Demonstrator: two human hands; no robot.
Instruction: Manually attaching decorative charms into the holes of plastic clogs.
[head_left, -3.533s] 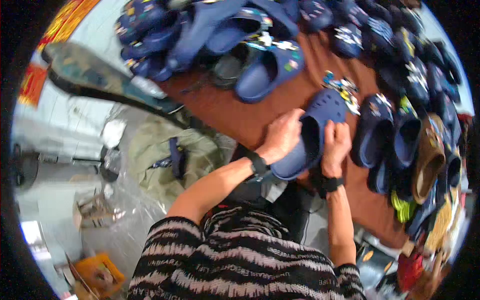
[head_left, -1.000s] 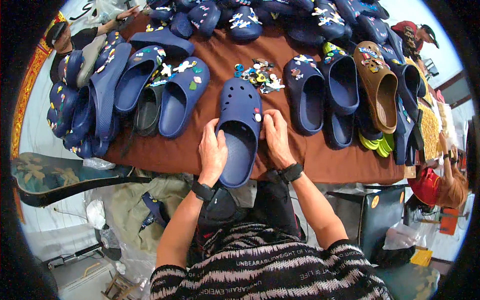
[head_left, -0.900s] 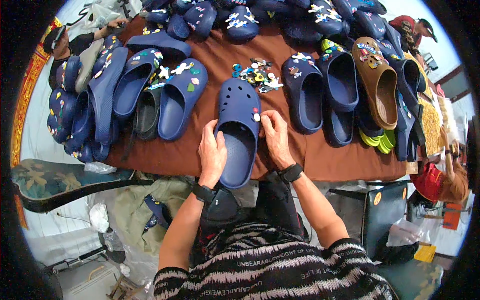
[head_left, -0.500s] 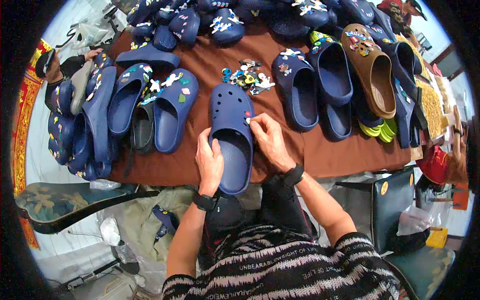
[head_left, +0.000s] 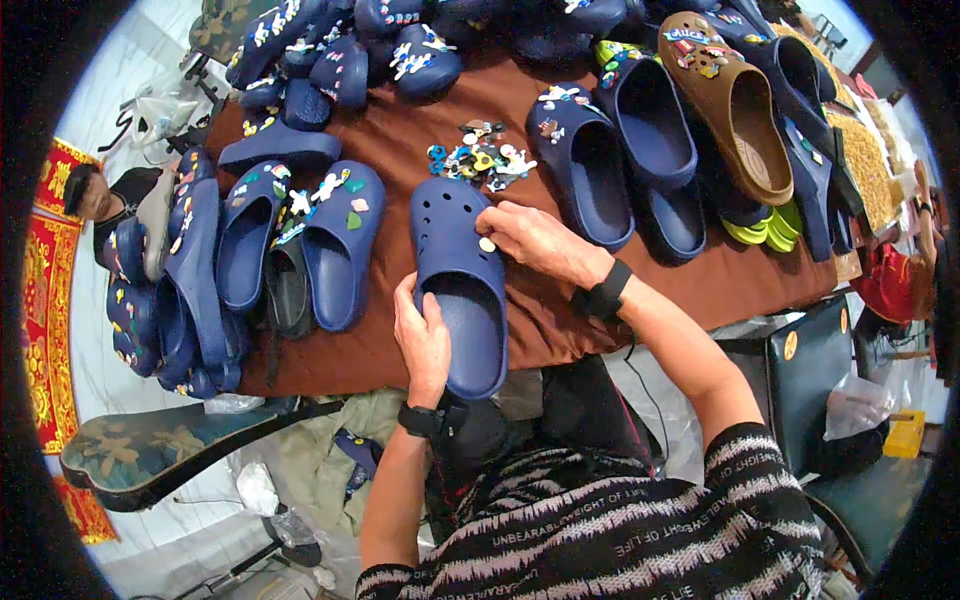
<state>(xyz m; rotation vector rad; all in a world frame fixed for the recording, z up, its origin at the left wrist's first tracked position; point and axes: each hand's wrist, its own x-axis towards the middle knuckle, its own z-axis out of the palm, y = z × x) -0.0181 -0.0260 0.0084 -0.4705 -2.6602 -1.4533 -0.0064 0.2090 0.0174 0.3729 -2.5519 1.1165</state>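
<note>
A navy clog with a row of holes in its toe lies toe-away at the table's near edge. My left hand is closed round its left side, thumb at the opening. Bent fingers of my right hand press together at the right of the toe, hiding whatever is pinched there. Just below those fingertips, a small pale round charm shows on the clog. Beyond the toe lies a pile of loose shoe charms in white, black, yellow and blue.
Decorated navy clogs stand at the left, and more are heaped at the back. A brown clog rests at the right among others. One chair is at the left, another at the right. A person is at far left.
My right hand has moved a little up the clog's toe, and its fingers now cover the spot where a red charm showed. The left hand keeps its hold. The whole view has tilted slightly.
</note>
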